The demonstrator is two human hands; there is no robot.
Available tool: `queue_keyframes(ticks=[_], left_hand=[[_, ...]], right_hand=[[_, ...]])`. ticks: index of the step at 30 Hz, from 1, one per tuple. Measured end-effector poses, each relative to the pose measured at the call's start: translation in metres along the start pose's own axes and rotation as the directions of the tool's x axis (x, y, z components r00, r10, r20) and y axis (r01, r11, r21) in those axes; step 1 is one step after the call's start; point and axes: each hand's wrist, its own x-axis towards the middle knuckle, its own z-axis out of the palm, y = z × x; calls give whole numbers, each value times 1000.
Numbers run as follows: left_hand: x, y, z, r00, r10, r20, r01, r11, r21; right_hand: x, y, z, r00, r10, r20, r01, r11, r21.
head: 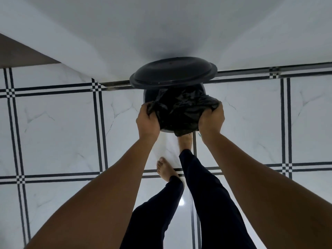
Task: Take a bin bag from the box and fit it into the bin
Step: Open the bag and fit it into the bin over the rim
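A round black pedal bin [149, 97] stands on the tiled floor against the white wall, its lid [173, 74] raised. A crumpled black bin bag [181, 110] lies bunched over the bin's mouth and hides most of the rim. My left hand [147, 121] grips the bag's edge at the left side of the bin. My right hand [212, 121] grips the bag at the right side. My right foot [186, 141] is right at the bin's base, partly hidden under the bag. The box is out of view.
White marble-look floor tiles with black double stripes [100, 133] spread all around. A white wall [161, 33] rises right behind the bin. A brown surface [19, 54] shows at the far left. My left foot [166, 169] stands behind the right one.
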Motion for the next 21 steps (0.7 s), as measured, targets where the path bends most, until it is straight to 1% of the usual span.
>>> queue_keyframes(ticks=[2,4,8,11,13,16,17,18,19,20,21], left_hand=[[14,-14,3,999,-52,0,52,997,62],[30,-33,7,996,-91,-14,92,986,139],[50,-74,11,993,-104,-50,114,955,274],[60,-99,14,985,-127,-118,159,934,321],[66,-113,16,975,-147,-169,194,930,313],[74,-127,17,953,-193,-232,241,950,198],[75,-130,19,946,-215,-242,254,956,147],[77,-133,20,939,-249,-239,278,956,94],[77,-135,20,923,-301,-240,317,948,31],[76,-137,20,906,-356,-228,360,933,-24],[74,-134,18,887,-414,-205,405,910,-83]], right_hand=[[16,10,2,998,53,20,-52,997,-52],[34,24,7,992,116,47,-108,983,-148],[62,55,13,968,238,74,-208,935,-288],[81,72,16,961,273,52,-241,912,-333],[91,82,17,958,284,38,-255,906,-339],[100,90,22,969,247,1,-237,929,-283],[100,91,23,967,253,1,-247,944,-219],[100,93,23,964,265,0,-262,955,-140],[97,91,23,950,313,6,-313,950,-6],[94,90,21,928,372,9,-370,919,134],[94,89,19,894,447,17,-436,862,260]])
